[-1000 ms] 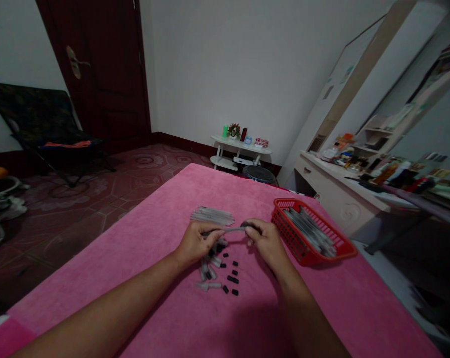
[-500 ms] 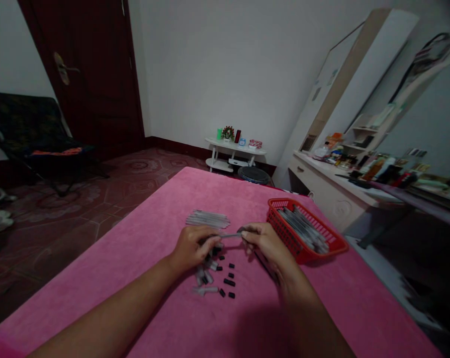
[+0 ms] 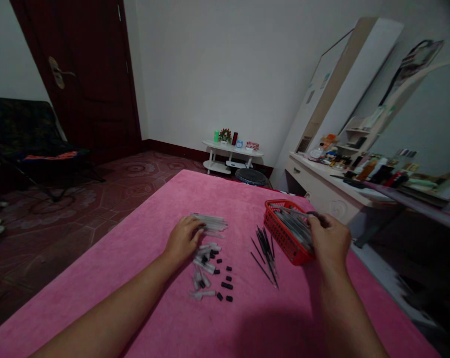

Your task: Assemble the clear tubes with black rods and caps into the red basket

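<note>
My left hand (image 3: 183,238) rests at the left end of a row of clear pen barrels (image 3: 212,221), its thumb and fingers closed on the end of the nearest barrel. My right hand (image 3: 328,239) is at the right side of a red plastic basket (image 3: 284,237), pinching the dark end of a pen (image 3: 301,212) that lies slantwise over the others. Inside the basket are many grey, clear-bodied pens (image 3: 294,226). Between the hands, thin black refills (image 3: 265,248) lie in a loose bundle. Small clear pieces (image 3: 206,267) and short black plugs (image 3: 226,286) are scattered nearer me.
A pink cloth (image 3: 165,311) covers the table. Beyond it stand a white shelf (image 3: 232,146) with small ornaments and a round black-topped stool (image 3: 251,176). A dressing table (image 3: 325,184) crowded with bottles is on the right, and a folding chair (image 3: 34,134) on the left.
My hands have parted from the pen held between them. The left went to the clear barrels; the right moved to the basket, exposing the black refills on the cloth.
</note>
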Action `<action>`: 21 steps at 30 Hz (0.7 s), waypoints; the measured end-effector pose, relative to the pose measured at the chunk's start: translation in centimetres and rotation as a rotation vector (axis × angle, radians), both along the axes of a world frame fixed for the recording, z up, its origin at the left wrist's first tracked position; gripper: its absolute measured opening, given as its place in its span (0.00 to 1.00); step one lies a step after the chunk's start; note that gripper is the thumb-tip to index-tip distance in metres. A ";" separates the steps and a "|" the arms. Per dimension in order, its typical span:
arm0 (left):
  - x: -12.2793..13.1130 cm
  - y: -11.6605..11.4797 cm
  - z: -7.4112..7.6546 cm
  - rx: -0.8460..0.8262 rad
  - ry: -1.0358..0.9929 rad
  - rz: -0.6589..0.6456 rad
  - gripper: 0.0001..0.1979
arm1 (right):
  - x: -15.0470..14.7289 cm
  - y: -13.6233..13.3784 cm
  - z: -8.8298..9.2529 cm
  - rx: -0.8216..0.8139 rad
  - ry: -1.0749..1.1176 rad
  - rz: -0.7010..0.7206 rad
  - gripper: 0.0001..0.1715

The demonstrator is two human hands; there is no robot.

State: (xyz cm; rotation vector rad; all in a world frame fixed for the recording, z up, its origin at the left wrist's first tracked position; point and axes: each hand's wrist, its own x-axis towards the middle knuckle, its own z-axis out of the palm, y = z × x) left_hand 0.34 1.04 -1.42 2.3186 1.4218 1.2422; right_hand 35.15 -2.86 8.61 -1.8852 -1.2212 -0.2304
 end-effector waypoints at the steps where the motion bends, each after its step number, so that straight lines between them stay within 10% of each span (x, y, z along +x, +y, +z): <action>1: -0.1 0.0 0.0 -0.006 0.041 -0.016 0.10 | 0.1 -0.1 -0.1 -0.037 -0.036 -0.078 0.25; 12: 0.1 0.2 -0.5 -0.062 0.189 -0.071 0.10 | -1.6 -0.2 0.1 -0.028 -0.186 -0.134 0.21; 17: 0.1 0.1 -0.6 -0.088 0.187 -0.060 0.11 | -4.3 0.5 -0.1 0.042 -0.119 0.248 0.17; 21: 0.2 -0.1 -0.3 -0.043 0.113 -0.050 0.09 | -6.5 0.4 -0.5 -0.387 -0.148 0.559 0.11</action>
